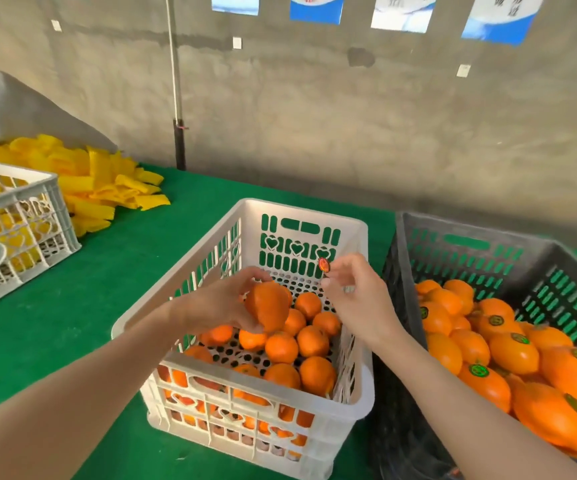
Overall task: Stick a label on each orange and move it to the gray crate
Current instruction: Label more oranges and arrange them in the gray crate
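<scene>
So the orange (268,306) is up over the middle of the white crate (302,211), my left hand (224,304) curled round it, and my right hand (356,296) pinches a little red label (323,264) just beside it. The gray crate (453,225) sits next door toward the right edge of the bench (107,289), full of labelled oranges (513,353).

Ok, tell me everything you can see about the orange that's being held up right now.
The held orange is bright orange, somewhat elongated, with no label visible on the side shown. The left hand grips it from the left, fingers curled round it, above the white crate. The right hand pinches a small red sticker up and to its right, apart from it.
</scene>
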`<state>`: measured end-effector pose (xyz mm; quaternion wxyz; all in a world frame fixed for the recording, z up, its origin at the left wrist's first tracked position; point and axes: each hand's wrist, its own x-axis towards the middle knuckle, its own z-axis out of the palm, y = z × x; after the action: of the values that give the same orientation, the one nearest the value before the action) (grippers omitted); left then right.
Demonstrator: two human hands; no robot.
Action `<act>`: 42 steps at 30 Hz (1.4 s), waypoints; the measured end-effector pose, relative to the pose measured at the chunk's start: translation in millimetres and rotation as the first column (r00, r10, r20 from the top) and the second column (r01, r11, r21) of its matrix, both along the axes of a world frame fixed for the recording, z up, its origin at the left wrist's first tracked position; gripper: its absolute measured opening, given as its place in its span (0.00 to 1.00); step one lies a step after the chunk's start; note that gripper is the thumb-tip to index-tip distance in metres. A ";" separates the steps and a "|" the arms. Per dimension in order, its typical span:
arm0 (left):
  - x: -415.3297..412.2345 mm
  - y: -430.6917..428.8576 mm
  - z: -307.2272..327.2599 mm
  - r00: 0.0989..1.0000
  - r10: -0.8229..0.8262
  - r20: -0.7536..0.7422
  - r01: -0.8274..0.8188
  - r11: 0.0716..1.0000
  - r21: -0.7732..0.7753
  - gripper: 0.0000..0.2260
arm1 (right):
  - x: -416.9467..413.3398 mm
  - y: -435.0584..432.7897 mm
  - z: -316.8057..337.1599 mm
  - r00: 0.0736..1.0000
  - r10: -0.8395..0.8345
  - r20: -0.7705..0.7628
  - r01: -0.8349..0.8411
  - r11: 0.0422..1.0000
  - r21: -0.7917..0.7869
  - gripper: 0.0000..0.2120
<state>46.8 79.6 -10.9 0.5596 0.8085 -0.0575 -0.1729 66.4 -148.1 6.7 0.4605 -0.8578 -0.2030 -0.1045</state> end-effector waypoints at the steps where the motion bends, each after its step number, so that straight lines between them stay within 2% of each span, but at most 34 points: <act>1: -3.5 -2.7 3.4 0.999 0.013 0.036 -0.009 0.994 -0.105 0.32 | -0.3 -1.9 2.7 0.999 0.004 -0.033 -0.002 0.999 0.041 0.05; 3: -11.2 -9.2 10.7 0.998 0.055 0.025 -0.045 0.952 -0.301 0.33 | -2.3 -5.2 8.3 0.994 0.040 -0.106 -0.029 0.994 0.107 0.02; 5: -16.9 -15.0 13.3 0.997 0.074 -0.030 -0.079 0.871 -0.484 0.33 | -6.0 -7.8 13.9 0.977 0.097 -0.190 -0.062 0.982 0.181 0.04; 9: -29.3 -29.4 23.3 0.988 0.081 -0.131 -0.150 0.699 -0.700 0.32 | -17.5 -11.5 28.4 0.938 0.243 -0.247 -0.145 0.922 0.359 0.02; 11: -36.7 -38.7 28.7 0.981 0.043 -0.188 -0.173 0.623 -0.762 0.35 | -24.2 -15.2 33.3 0.919 0.340 -0.198 -0.261 0.904 0.339 0.17; 12: -40.4 -43.6 31.9 0.975 0.025 -0.222 -0.192 0.603 -0.774 0.36 | -28.1 -17.3 34.6 0.910 0.379 -0.165 -0.325 0.903 0.279 0.26; 14: -46.8 -55.5 38.1 0.963 0.015 -0.269 -0.220 0.622 -0.752 0.32 | -36.9 -19.7 37.0 0.899 0.426 -0.103 -0.415 0.902 0.115 0.40; 16: -53.1 -67.7 43.8 0.956 0.010 -0.292 -0.209 0.722 -0.659 0.29 | -43.7 -22.3 36.8 0.908 0.418 -0.036 -0.418 0.908 -0.001 0.46; 19: -57.8 -84.7 47.3 0.948 -0.034 -0.315 -0.145 0.838 -0.526 0.40 | -52.2 -29.0 39.3 0.951 0.308 0.011 -0.308 0.951 -0.018 0.47; 20: -59.4 -90.4 48.1 0.953 -0.026 -0.302 -0.140 0.845 -0.516 0.41 | -54.7 -32.3 40.4 0.959 0.281 -0.021 -0.281 0.960 0.023 0.46; 22: -63.8 -100.1 50.5 0.968 0.011 -0.249 -0.156 0.807 -0.570 0.36 | -59.7 -39.4 41.5 0.963 0.248 -0.109 -0.236 0.965 0.114 0.45; 25: -70.3 -111.7 53.0 0.983 0.061 -0.175 -0.163 0.735 -0.658 0.26 | -67.9 -50.1 45.5 0.969 0.176 -0.173 -0.161 0.982 0.099 0.48; 27: -73.9 -118.0 52.0 0.974 0.096 -0.206 -0.214 0.684 -0.697 0.25 | -73.5 -58.3 50.1 0.973 0.161 -0.163 -0.150 0.986 0.077 0.42; 29: -78.3 -123.4 52.2 0.941 0.157 -0.301 -0.330 0.634 -0.699 0.28 | -78.1 -68.0 55.1 0.982 0.144 -0.121 -0.133 0.987 0.090 0.26; 31: -81.8 -128.2 52.7 0.901 0.239 -0.362 -0.426 0.644 -0.636 0.33 | -84.2 -76.8 59.6 0.980 0.154 -0.123 -0.132 0.976 0.171 0.09; 33: -85.5 -134.5 51.0 0.893 0.274 -0.358 -0.443 0.683 -0.581 0.34 | -93.0 -81.8 61.9 0.958 0.218 -0.187 -0.176 0.959 0.221 0.01; 35: -89.6 -141.8 49.4 0.910 0.254 -0.328 -0.404 0.724 -0.559 0.32 | -101.9 -84.1 62.1 0.939 0.265 -0.219 -0.228 0.957 0.181 0.04; 38: -94.0 -150.6 45.5 0.944 0.222 -0.244 -0.321 0.785 -0.530 0.29 | -108.6 -86.7 62.1 0.947 0.261 -0.185 -0.254 0.965 0.065 0.06; 42: -97.9 -158.6 37.0 0.964 0.230 -0.134 -0.266 0.816 -0.514 0.30 | -111.7 -91.7 61.4 0.961 0.237 -0.141 -0.239 0.971 0.000 0.07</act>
<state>-51.1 -79.0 26.1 0.7790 0.6182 0.0215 -0.1027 -45.3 -239.8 68.2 0.4753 -0.8364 -0.2727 0.0141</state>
